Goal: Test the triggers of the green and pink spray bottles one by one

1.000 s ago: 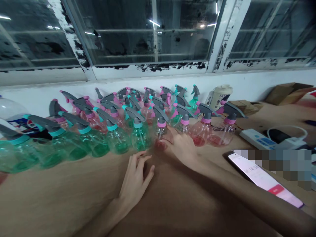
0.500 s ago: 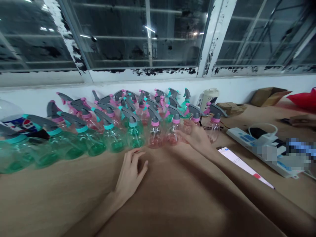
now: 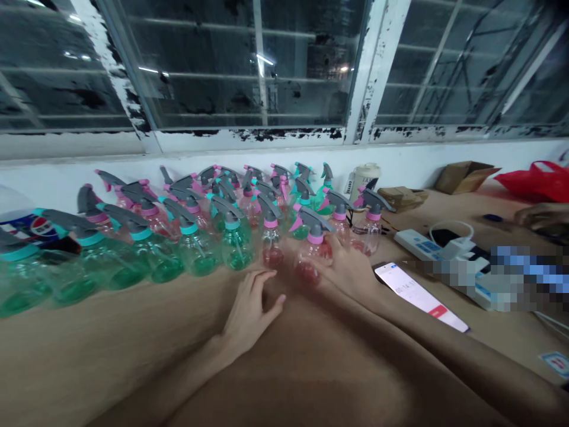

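Observation:
My right hand (image 3: 349, 267) is closed around a pink spray bottle (image 3: 311, 255) with a grey trigger head, pulled forward of its row. My left hand (image 3: 252, 302) hovers or rests low over the table, fingers apart and holding nothing. Nearest to it are a green spray bottle (image 3: 237, 240) with a turquoise collar and a smaller-looking pink spray bottle (image 3: 272, 246). Several green spray bottles (image 3: 164, 255) line the front left, and pink ones stand behind them. Another pink spray bottle (image 3: 371, 228) stands just beyond my right hand.
A lit phone (image 3: 422, 296) lies right of my right forearm, beside a white power strip (image 3: 444, 264). A coffee cup (image 3: 367, 181), an open cardboard box (image 3: 464, 177) and a red bag (image 3: 536, 181) stand along the wall. Another person's hand (image 3: 544, 216) is at far right.
My right hand has taken hold of a pink spray bottle and drawn it toward me, out of the row. My left hand has shifted slightly right, still empty. The view has turned slightly.

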